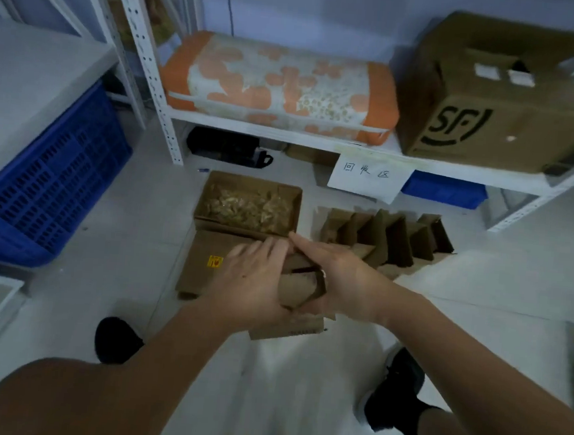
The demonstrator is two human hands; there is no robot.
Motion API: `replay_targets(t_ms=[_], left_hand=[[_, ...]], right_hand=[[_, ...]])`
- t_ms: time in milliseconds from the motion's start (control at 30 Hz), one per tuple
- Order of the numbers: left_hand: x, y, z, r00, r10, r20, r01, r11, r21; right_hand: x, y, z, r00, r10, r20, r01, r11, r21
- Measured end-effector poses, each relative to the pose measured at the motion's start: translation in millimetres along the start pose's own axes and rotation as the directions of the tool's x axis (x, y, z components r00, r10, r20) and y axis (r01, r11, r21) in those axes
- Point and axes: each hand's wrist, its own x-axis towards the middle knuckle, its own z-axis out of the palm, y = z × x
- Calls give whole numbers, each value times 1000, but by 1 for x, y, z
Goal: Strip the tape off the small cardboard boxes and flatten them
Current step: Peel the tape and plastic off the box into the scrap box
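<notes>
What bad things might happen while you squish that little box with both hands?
The small cardboard box is gripped between the left hand and right hand, so a stiff edge might scrape a finger. The open box of tape scraps sits right behind the hands; a jerk might knock it and spill scraps. The row of folded boxes beside it looks loosely propped and could topple if bumped.

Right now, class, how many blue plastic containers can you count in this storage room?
2. A large slatted blue crate stands at the left under the grey table. A smaller blue bin sits beneath the white shelf, right of the paper sign. Others may be hidden.
</notes>
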Motion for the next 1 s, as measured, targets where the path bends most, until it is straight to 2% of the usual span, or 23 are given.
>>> replay_targets(t_ms=[133,233,333,500,667,767,867,1000], left_hand=[[-23,21,-14,999,27,37,-26,999,-21],[-33,51,-23,998,57,29,-56,998,-33],[-40,72,-31,999,54,-5,-54,997,-50],[-53,81,-36,998,62,-4,-62,994,-85],[-69,79,-41,996,6,-85,-32,951,-307],[-75,73,-40,992,43,-120,-80,941,-328],[-77,73,-42,995,79,-65,-97,927,-363],[-77,88,-51,997,67,42,-41,892,-450]], right_hand=[[-63,13,0,990,31,-141,-23,998,57],[-96,15,8,984,-12,-177,-7,995,-103],[-117,9,12,960,-68,-272,4,973,-231],[-137,-1,15,899,-180,-400,53,950,-307],[-144,-4,22,819,-258,-513,124,952,-279],[-149,-9,24,745,-280,-605,97,943,-317],[-151,-9,25,720,-289,-631,61,932,-357],[-152,-6,29,706,-307,-638,65,926,-373]])
